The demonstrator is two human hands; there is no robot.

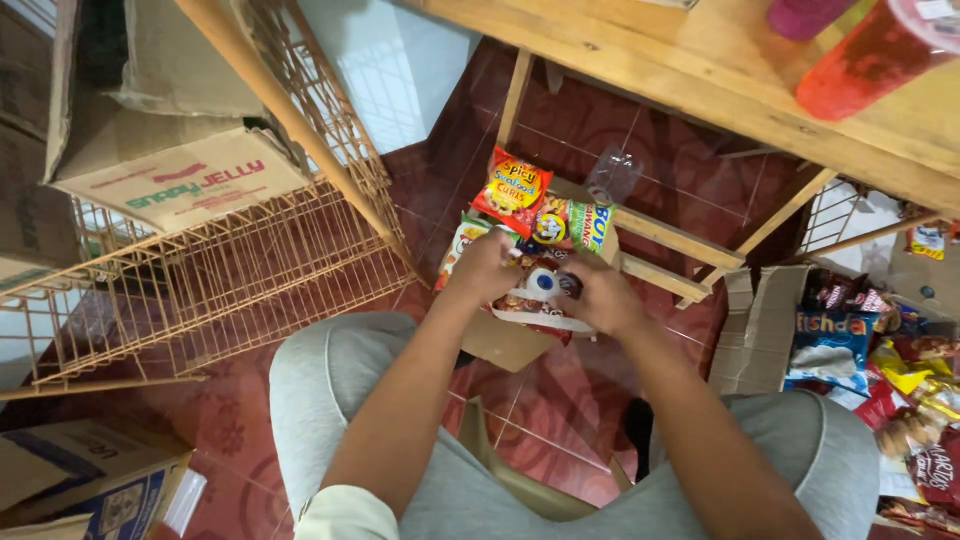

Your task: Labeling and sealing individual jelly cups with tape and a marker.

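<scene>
I sit with my knees apart above a small cardboard box (500,345) on the red tiled floor. Colourful snack packets fill it, among them a red and yellow one (512,188) and a green one (575,226) at the far side. My left hand (484,268) and my right hand (600,296) are both closed on packets at the top of the box, with a white and blue packet (541,284) between them. What each hand grips underneath is partly hidden by the fingers.
A wire rack (220,270) with wooden rails stands at the left, cardboard boxes (180,180) on it. A wooden table (700,70) spans the top with a red bottle (870,55). An open carton (765,330) of snack packets (900,380) lies at the right.
</scene>
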